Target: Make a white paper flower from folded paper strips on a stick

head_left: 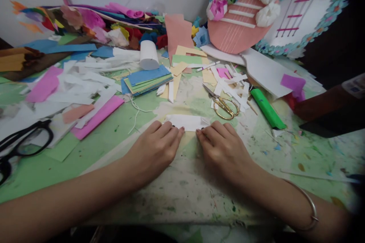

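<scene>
A white strip of paper [187, 122] lies crosswise on the table in front of me, its near edge between my hands. My left hand [159, 142] pinches the left end of the strip, fingers curled over it. At the other end, my right hand [222, 146] grips the paper the same way, thumb and fingertips together. Parts of both ends are hidden under the fingers. Just beyond my right hand lie gold-handled scissors [225, 108], blades pointing away to the left.
A stack of coloured paper pieces [149, 79], a white roll [149, 55] and white paper scraps [82, 83] lie beyond. Black glasses [31, 140] rest at left. A green tube [268, 108] lies at right. A pink paper-flower decoration [239, 36] stands behind on the stained table [182, 193].
</scene>
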A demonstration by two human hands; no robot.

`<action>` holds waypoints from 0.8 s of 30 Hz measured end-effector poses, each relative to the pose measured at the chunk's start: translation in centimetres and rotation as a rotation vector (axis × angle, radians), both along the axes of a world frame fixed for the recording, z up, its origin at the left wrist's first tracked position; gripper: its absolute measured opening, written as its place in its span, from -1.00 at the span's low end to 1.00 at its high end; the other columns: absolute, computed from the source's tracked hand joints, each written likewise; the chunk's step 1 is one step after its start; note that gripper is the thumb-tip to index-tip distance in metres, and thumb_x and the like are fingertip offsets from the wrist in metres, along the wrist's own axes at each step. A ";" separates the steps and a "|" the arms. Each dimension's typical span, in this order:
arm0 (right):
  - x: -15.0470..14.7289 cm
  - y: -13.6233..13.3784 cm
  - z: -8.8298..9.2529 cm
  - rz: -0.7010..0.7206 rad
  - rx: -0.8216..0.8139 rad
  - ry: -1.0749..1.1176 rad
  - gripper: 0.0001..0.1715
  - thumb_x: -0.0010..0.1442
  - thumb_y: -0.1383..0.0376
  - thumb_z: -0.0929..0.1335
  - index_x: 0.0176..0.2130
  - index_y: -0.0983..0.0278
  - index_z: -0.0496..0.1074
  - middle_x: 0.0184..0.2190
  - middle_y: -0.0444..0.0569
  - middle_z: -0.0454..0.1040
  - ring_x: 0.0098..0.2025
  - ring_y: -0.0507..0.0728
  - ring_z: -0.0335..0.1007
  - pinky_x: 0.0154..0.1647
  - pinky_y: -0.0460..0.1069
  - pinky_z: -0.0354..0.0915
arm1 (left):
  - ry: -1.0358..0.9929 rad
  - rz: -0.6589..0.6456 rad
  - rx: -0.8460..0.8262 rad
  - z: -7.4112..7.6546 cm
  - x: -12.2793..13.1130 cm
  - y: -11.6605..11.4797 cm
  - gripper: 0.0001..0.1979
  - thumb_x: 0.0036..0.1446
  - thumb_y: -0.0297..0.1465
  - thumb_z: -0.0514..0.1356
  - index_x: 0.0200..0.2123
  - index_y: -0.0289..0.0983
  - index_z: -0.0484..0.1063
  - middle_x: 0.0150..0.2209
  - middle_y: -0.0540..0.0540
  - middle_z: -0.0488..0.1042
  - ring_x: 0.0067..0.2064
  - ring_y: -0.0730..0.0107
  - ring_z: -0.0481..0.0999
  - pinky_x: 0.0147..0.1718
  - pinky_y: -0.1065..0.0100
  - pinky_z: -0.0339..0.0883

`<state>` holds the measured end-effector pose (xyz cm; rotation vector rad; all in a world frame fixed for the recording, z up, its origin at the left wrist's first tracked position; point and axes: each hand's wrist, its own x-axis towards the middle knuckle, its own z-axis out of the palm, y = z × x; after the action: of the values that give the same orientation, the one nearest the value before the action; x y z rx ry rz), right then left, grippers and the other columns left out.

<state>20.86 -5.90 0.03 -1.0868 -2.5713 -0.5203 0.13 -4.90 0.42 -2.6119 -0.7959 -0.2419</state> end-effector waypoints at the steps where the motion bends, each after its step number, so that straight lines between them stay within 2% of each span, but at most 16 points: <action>1: 0.0 0.0 0.0 0.002 0.006 0.003 -0.83 0.17 0.47 0.34 -0.30 0.52 0.55 -0.50 0.06 0.39 -0.35 0.20 0.16 -0.35 0.08 0.03 | 0.004 -0.003 0.019 0.1 0.0 0.0 -0.69 0.17 -0.59 0.05 -0.07 -0.55 0.47 -0.29 -0.26 0.51 -0.21 0.09 0.44 -0.29 0.18 0.33; 6: 0.1 0.0 0.2 0.028 0.022 0.010 -0.81 0.15 0.51 0.34 -0.43 0.44 0.54 -0.51 0.06 0.40 -0.37 0.20 0.16 -0.37 0.07 0.04 | 0.007 0.009 0.072 0.3 -0.1 0.0 -0.81 0.06 -0.64 0.11 -0.38 -0.48 0.54 -0.42 -0.24 0.49 -0.27 0.07 0.44 -0.38 0.19 0.33; 8: 0.1 -0.1 0.3 0.042 0.017 0.006 -0.82 0.15 0.50 0.34 -0.43 0.44 0.54 -0.52 0.05 0.41 -0.38 0.19 0.16 -0.37 0.07 0.04 | 0.007 -0.006 0.076 0.3 -0.2 0.1 -0.82 0.06 -0.63 0.12 -0.43 -0.46 0.54 -0.43 -0.23 0.48 -0.28 0.09 0.44 -0.38 0.20 0.34; 13: 0.3 -0.5 0.1 0.066 0.049 -0.043 -0.78 0.16 0.52 0.31 -0.25 0.58 0.54 -0.55 0.06 0.43 -0.41 0.17 0.19 -0.37 0.05 0.08 | 0.009 -0.028 0.103 0.3 -0.3 0.1 -0.80 0.06 -0.64 0.11 -0.45 -0.44 0.54 -0.43 -0.25 0.50 -0.29 0.12 0.43 -0.38 0.21 0.35; 16: 0.1 -0.6 0.1 0.060 0.074 -0.064 -0.73 0.16 0.54 0.26 -0.22 0.61 0.52 -0.58 0.07 0.42 -0.44 0.16 0.18 -0.38 0.04 0.07 | 0.026 -0.020 0.111 0.4 -0.1 0.0 -0.79 0.04 -0.66 0.10 -0.44 -0.45 0.55 -0.44 -0.25 0.49 -0.31 0.12 0.42 -0.39 0.21 0.35; 19: -0.1 -0.7 0.3 0.037 0.056 -0.075 -0.74 0.11 0.56 0.23 -0.37 0.49 0.51 -0.63 0.01 0.34 -0.49 0.14 0.13 -0.41 0.03 0.03 | 0.036 0.018 0.085 0.4 0.0 -0.2 -0.79 0.01 -0.67 0.10 -0.40 -0.49 0.55 -0.42 -0.28 0.48 -0.28 0.09 0.42 -0.37 0.20 0.35; 21: -0.1 -0.6 0.4 0.031 0.023 -0.063 -0.75 0.05 0.57 0.23 -0.51 0.37 0.42 -0.66 -0.03 0.26 -0.52 0.12 0.09 -0.42 0.03 -0.02 | 0.029 0.079 0.030 0.6 -0.1 -0.2 -0.77 0.01 -0.67 0.09 -0.35 -0.51 0.56 -0.38 -0.30 0.47 -0.26 0.07 0.42 -0.34 0.18 0.35; 24: 0.1 -0.6 0.3 0.013 -0.045 -0.037 -0.78 -0.01 0.55 0.24 -0.56 0.30 0.30 -0.67 -0.08 0.21 -0.53 0.10 0.06 -0.42 0.02 -0.03 | 0.018 0.209 -0.110 1.0 -0.6 0.1 -0.70 0.05 -0.62 0.08 -0.20 -0.43 0.56 -0.35 -0.28 0.45 -0.26 0.07 0.40 -0.34 0.17 0.32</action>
<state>20.95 -6.50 0.35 -1.0842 -2.6325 -0.4864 -0.47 -4.78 1.41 -2.6007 -1.0951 -0.1180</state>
